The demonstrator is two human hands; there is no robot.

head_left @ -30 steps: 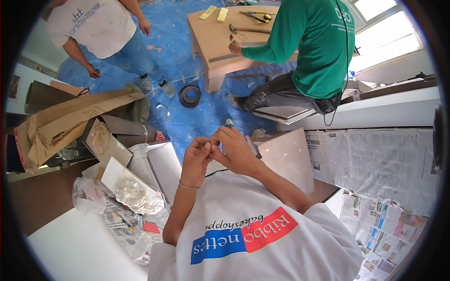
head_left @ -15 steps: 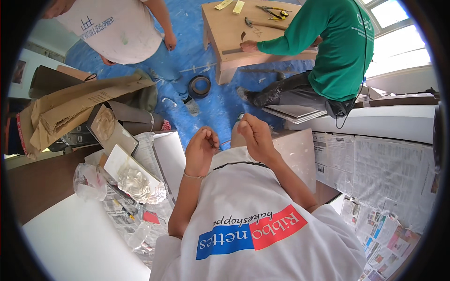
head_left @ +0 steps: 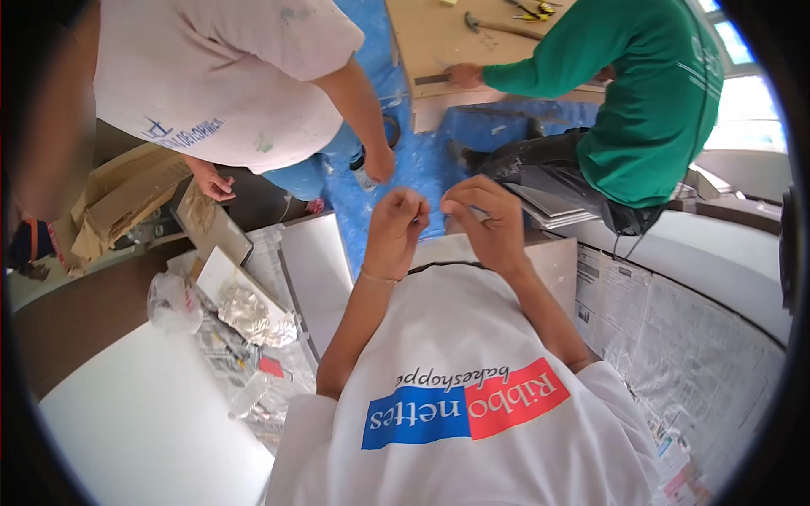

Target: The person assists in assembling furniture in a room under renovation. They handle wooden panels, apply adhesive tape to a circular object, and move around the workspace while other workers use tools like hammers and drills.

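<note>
My left hand (head_left: 395, 228) and my right hand (head_left: 491, 221) are raised in front of my waist, a short gap between them. The left one is curled nearly into a fist. On the right, thumb and index finger are pinched together, pointing toward the left hand. Whatever they hold, if anything, is too small or hidden to make out. Below them is my white shirt (head_left: 456, 337) with a blue and red print. A pale board (head_left: 316, 261) stands close to my left forearm, and another pale panel (head_left: 553, 266) is near my right wrist.
A person in white (head_left: 228, 76) stands close ahead on the left. Another in green (head_left: 633, 101) sits at a wooden table (head_left: 434, 46) bearing a hammer (head_left: 504, 30). Stacked boards (head_left: 553, 205), a cardboard sheet (head_left: 126, 198), crumpled paper (head_left: 249, 312) and newspaper-covered surfaces (head_left: 666, 346) flank me.
My hands have come up and slightly right in view, closer together. The person in white has stepped nearer. The green-sleeved person's hand remains at the table's edge.
</note>
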